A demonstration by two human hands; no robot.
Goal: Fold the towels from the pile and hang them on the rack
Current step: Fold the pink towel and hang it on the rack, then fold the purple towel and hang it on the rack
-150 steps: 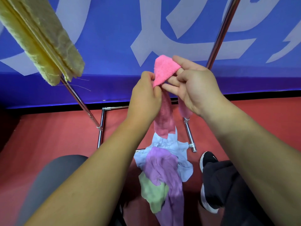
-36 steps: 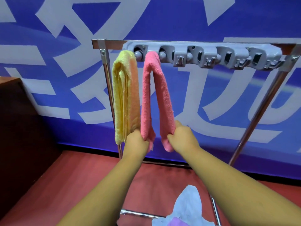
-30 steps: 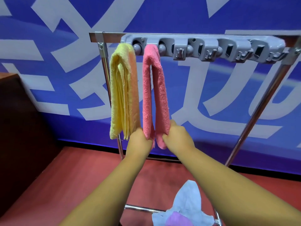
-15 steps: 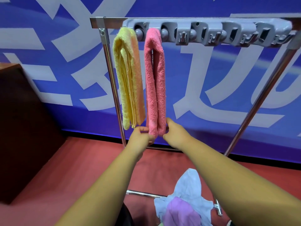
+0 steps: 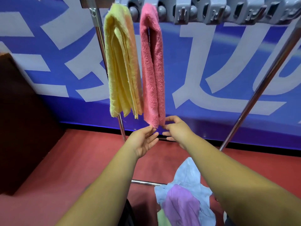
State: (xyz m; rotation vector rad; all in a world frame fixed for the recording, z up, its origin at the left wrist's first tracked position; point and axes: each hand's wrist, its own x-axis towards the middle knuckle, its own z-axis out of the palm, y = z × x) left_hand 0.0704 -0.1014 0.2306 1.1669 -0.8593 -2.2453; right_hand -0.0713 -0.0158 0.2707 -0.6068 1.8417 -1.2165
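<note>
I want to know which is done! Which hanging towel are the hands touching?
The pink towel. Both hands' fingertips meet its bottom end; the yellow towel hangs untouched to its left.

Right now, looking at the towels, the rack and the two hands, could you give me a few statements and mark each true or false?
1. A folded yellow terry towel and a folded pink terry towel hang side by side on the grey plastic rack bar. True.
2. The pink towel hangs to the left of the yellow one. False: it hangs to its right.
3. The left hand clutches the yellow towel. False: it is open, fingertips just at the pink towel's lower edge.
4. The right hand is at the pink towel's bottom end. True.
5. The floor pile is gone. False: a light blue cloth and a purple cloth lie there.
</note>
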